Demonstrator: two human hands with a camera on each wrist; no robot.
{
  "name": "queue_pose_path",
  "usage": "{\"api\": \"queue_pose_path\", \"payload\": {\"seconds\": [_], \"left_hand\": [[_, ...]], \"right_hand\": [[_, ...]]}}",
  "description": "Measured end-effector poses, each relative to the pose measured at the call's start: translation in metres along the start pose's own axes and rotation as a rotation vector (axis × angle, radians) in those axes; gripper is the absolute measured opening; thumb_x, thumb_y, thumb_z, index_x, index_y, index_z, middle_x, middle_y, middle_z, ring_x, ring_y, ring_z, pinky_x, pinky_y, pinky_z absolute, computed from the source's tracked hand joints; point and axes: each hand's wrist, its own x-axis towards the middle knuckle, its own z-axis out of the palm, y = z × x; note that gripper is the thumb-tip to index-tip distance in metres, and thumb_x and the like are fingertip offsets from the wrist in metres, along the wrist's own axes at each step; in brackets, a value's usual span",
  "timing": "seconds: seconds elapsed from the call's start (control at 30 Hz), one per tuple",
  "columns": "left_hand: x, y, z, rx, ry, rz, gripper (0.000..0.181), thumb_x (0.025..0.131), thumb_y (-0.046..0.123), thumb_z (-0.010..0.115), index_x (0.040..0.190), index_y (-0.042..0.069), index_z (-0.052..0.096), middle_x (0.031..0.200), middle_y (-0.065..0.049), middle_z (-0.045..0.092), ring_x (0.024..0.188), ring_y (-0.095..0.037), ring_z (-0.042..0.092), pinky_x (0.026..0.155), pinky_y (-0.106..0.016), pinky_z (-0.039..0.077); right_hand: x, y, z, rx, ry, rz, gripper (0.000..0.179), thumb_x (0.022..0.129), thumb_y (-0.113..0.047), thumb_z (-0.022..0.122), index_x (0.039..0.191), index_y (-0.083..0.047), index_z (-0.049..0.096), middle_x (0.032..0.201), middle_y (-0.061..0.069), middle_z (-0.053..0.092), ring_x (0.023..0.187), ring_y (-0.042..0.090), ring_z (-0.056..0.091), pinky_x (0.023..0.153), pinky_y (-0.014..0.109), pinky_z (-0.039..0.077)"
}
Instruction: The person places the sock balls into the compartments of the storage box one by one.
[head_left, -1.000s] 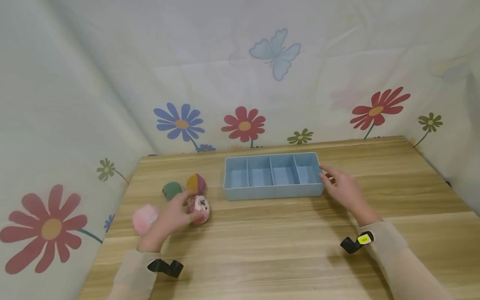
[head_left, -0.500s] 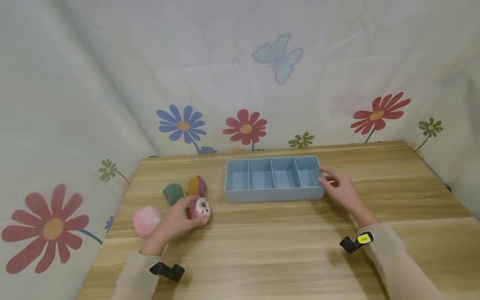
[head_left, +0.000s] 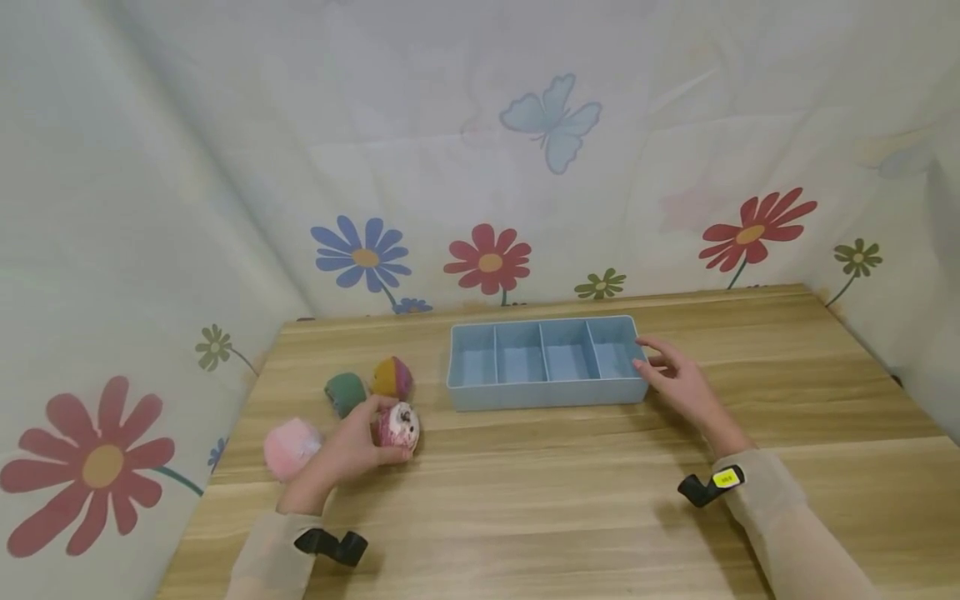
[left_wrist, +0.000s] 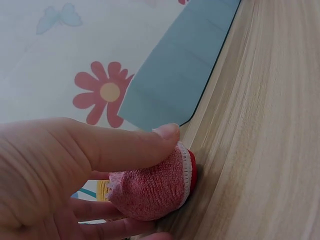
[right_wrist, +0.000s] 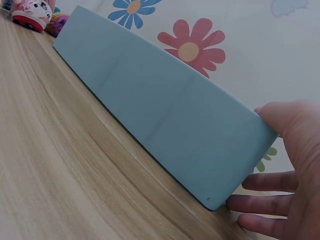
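In the head view, my left hand (head_left: 352,442) holds a rolled-up red-and-white sock (head_left: 400,427) with a small face pattern. The left wrist view shows the thumb on one side of this red knit roll (left_wrist: 152,192) and fingers on the other, close over the wood. My right hand (head_left: 684,387) touches the right end of a light-blue divided storage box (head_left: 547,393). In the right wrist view, its thumb is at the box's top rim and the relaxed fingers lie by the end wall. Part of the sock is hidden behind the left fingers.
Beside the left hand lie a fuzzy pink roll (head_left: 288,448), a green roll (head_left: 345,392) and a yellow-and-purple roll (head_left: 393,377). The box has several compartments with nothing in them. A flower-printed curtain (head_left: 420,183) borders the wooden table (head_left: 525,517) at the back.
The view has shifted slightly, so everything sits a little lower in the picture. My left hand keeps its grip on the sock, and my right hand stays at the box's end.
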Motion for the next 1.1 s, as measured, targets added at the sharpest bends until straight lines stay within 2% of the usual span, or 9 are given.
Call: {"api": "queue_pose_path", "payload": {"seconds": [0.23, 0.3, 0.37, 0.5, 0.7, 0.87, 1.1], "left_hand": [[-0.001, -0.002, 0.002, -0.022, -0.009, 0.075, 0.078, 0.062, 0.02, 0.087, 0.126, 0.008, 0.044, 0.121, -0.012, 0.05, 0.108, -0.028, 0.051, 0.09, -0.046, 0.044], [-0.001, -0.002, 0.002, -0.038, -0.011, 0.078, 0.078, 0.061, 0.019, 0.088, 0.125, 0.009, 0.044, 0.12, -0.011, 0.05, 0.107, -0.027, 0.052, 0.089, -0.045, 0.045], [0.0, -0.002, 0.003, -0.04, -0.008, 0.075, 0.078, 0.061, 0.02, 0.088, 0.125, 0.011, 0.044, 0.12, -0.01, 0.05, 0.106, -0.027, 0.052, 0.088, -0.045, 0.046], [0.003, -0.004, 0.004, -0.041, -0.002, 0.069, 0.076, 0.061, 0.021, 0.088, 0.123, 0.012, 0.045, 0.119, -0.01, 0.051, 0.105, -0.027, 0.052, 0.087, -0.045, 0.046], [0.002, -0.005, 0.003, -0.052, 0.013, 0.068, 0.075, 0.062, 0.022, 0.087, 0.123, 0.013, 0.045, 0.116, -0.009, 0.051, 0.099, -0.025, 0.054, 0.081, -0.04, 0.048], [0.001, 0.003, -0.002, -0.082, 0.051, 0.086, 0.077, 0.062, 0.025, 0.087, 0.125, 0.012, 0.045, 0.112, -0.009, 0.052, 0.093, -0.024, 0.054, 0.073, -0.035, 0.05], [0.006, 0.016, -0.008, -0.099, 0.075, 0.143, 0.081, 0.064, 0.029, 0.086, 0.131, 0.011, 0.044, 0.114, -0.011, 0.053, 0.094, -0.026, 0.055, 0.07, -0.033, 0.051]], "right_hand": [[-0.003, -0.011, -0.001, 0.053, 0.002, 0.012, 0.049, 0.093, -0.028, 0.057, 0.136, -0.008, 0.044, 0.121, 0.028, 0.054, 0.103, 0.04, 0.056, 0.075, 0.031, 0.048], [-0.003, -0.01, -0.001, 0.058, 0.003, 0.021, 0.049, 0.092, -0.027, 0.058, 0.135, -0.008, 0.044, 0.118, 0.029, 0.055, 0.102, 0.04, 0.056, 0.074, 0.03, 0.048], [0.001, -0.001, -0.001, 0.054, 0.009, 0.015, 0.05, 0.092, -0.03, 0.058, 0.136, -0.01, 0.045, 0.119, 0.027, 0.055, 0.102, 0.039, 0.056, 0.075, 0.031, 0.048], [0.0, -0.003, -0.001, 0.05, 0.011, 0.007, 0.05, 0.092, -0.029, 0.058, 0.136, -0.009, 0.045, 0.122, 0.027, 0.054, 0.103, 0.039, 0.056, 0.075, 0.029, 0.048], [-0.005, -0.018, -0.001, 0.072, 0.007, -0.003, 0.047, 0.092, -0.021, 0.058, 0.134, -0.003, 0.044, 0.128, 0.029, 0.048, 0.106, 0.041, 0.053, 0.07, 0.017, 0.045], [-0.009, -0.03, -0.002, 0.082, 0.015, -0.022, 0.046, 0.092, -0.015, 0.057, 0.133, 0.001, 0.044, 0.126, 0.033, 0.047, 0.105, 0.044, 0.052, 0.069, 0.014, 0.044], [-0.001, -0.005, 0.001, 0.06, 0.008, -0.02, 0.049, 0.093, -0.026, 0.057, 0.135, -0.006, 0.044, 0.132, 0.026, 0.045, 0.108, 0.039, 0.052, 0.072, 0.019, 0.045]]}}
